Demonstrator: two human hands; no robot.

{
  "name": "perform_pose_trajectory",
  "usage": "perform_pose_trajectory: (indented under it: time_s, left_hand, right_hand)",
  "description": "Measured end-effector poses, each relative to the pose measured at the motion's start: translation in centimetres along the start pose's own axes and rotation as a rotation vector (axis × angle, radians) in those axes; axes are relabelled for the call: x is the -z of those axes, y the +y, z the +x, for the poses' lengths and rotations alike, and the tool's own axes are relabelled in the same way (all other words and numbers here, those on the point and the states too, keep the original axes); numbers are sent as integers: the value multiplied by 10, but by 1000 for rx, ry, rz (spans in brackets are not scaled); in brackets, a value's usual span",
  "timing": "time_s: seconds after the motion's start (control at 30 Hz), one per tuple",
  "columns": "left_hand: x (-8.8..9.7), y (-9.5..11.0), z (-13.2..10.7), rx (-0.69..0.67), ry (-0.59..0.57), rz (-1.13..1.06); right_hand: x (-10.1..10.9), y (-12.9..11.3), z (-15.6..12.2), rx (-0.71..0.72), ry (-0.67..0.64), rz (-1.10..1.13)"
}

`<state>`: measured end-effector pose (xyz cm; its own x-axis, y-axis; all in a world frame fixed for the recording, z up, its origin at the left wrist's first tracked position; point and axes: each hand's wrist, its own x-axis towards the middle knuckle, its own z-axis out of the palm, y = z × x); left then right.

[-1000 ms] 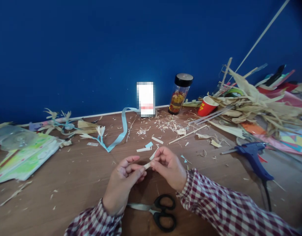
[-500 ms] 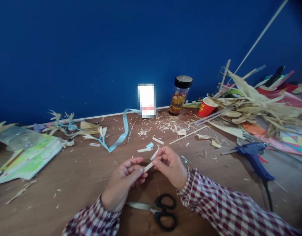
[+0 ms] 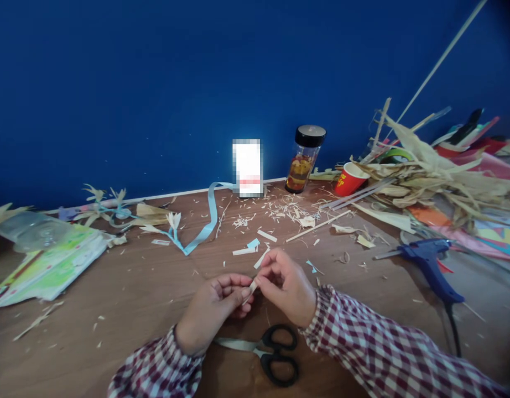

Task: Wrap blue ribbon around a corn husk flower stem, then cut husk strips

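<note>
Between my two hands is a short pale strip (image 3: pixel 252 287), which looks like cut corn husk. My left hand (image 3: pixel 217 303) pinches its lower end between thumb and fingers. Just right of it, my right hand (image 3: pixel 285 284) pinches the upper end, fingertips almost touching the left ones. Black-handled scissors (image 3: pixel 275 354) lie on the brown table below the hands, blades pointing left. Beyond the fingers are more pale strips (image 3: pixel 267 236) and a small light-blue scrap (image 3: pixel 253 244). A light-blue ribbon (image 3: pixel 205 232) runs to a stem with pale husk petals (image 3: pixel 174 224).
A blue glue gun (image 3: pixel 431 265) with its cord lies at the right. Behind it are piled dried husks (image 3: pixel 441 182), a red paper cup (image 3: pixel 350 179) and a lidded jar (image 3: pixel 305 160). Green-white printed packaging (image 3: pixel 68 265) lies left. Shavings litter the table; a blue wall stands behind.
My left hand has moved slightly right and up towards my right hand, so less of the held strip shows between them. The scissors stay in place.
</note>
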<state>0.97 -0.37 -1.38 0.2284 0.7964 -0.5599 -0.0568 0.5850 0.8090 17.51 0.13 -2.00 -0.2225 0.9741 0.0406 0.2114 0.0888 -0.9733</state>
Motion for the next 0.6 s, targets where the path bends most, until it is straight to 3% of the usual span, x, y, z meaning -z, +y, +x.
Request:
perform_pose_trajectory:
  time_s: [0.43,0.6]
  left_hand:
    - [-1,5,-2,78,-65,37]
    - [0,7,-4,23,5,-155]
  right_hand:
    - [-1,3,2,-20,-20,115]
    - [-1,5,3,-43,-16,219]
